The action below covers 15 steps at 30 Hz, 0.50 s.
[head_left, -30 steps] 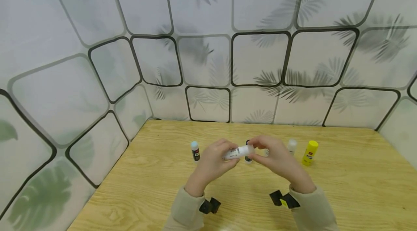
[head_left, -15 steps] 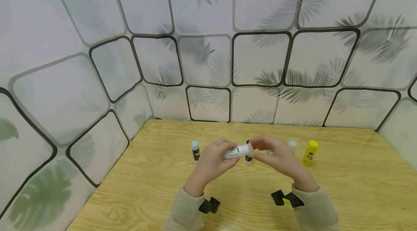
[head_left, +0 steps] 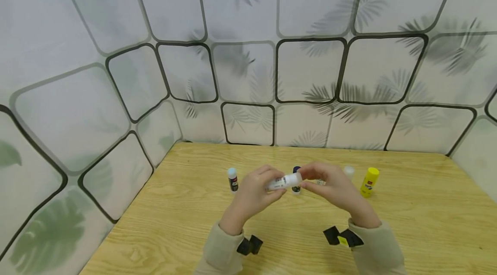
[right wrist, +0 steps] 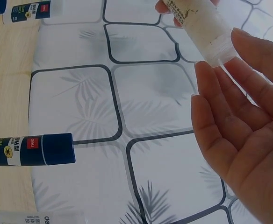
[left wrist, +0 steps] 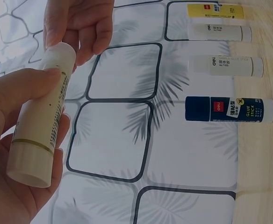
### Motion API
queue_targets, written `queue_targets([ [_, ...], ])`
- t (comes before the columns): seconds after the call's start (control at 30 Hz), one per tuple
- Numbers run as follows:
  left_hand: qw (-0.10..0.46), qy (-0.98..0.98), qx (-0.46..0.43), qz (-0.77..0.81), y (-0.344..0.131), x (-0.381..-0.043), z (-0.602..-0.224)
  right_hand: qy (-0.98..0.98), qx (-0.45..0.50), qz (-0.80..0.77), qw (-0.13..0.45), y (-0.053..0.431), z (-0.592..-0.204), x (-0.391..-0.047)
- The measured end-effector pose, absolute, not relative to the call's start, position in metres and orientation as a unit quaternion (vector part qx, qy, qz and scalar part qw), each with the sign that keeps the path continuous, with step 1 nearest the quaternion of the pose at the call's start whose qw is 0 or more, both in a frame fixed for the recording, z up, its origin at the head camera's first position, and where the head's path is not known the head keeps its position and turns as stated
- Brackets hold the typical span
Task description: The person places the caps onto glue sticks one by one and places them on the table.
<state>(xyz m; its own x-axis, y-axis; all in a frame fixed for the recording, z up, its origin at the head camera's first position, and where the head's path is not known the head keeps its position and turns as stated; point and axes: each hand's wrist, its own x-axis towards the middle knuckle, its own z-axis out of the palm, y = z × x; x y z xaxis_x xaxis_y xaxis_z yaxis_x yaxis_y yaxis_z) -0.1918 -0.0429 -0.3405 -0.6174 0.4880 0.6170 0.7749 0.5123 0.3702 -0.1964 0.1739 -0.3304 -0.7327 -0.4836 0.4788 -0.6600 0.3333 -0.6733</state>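
Observation:
My left hand (head_left: 254, 189) holds a white glue stick (head_left: 282, 181), tilted, its thumb along the barrel in the left wrist view and its fingers curled underneath. The stick's clear end (right wrist: 224, 55) points toward my right hand (head_left: 330, 189). That hand's relaxed thumb and fingers stand right around this end, the end itself showing between them in the right wrist view. Behind the hands a navy glue stick (left wrist: 230, 109) stands upright on the table. Two white glue sticks with clear caps, one (left wrist: 234, 66) nearer the navy one and another (left wrist: 223, 32) farther along, stand in the same row.
A yellow glue stick (head_left: 369, 182) stands at the row's right end, and a dark-labelled one with a light blue cap (head_left: 232, 180) at its left. The wooden table (head_left: 174, 223) meets a patterned cloth backdrop (head_left: 248, 72) at its back edge.
My right hand has drawn slightly to the right, its fingertips easing off the clear end of the white glue stick. The left hand keeps its grip nearly in place.

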Motion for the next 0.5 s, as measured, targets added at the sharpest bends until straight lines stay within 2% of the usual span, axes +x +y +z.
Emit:
queue_targets([
  [0.5, 0.267, -0.828, -0.386, -0.308, -0.0404, -0.1900, -0.3412, -0.808, 0.361, 0.449, 0.119, 0.1724, -0.3266, -0.1926],
])
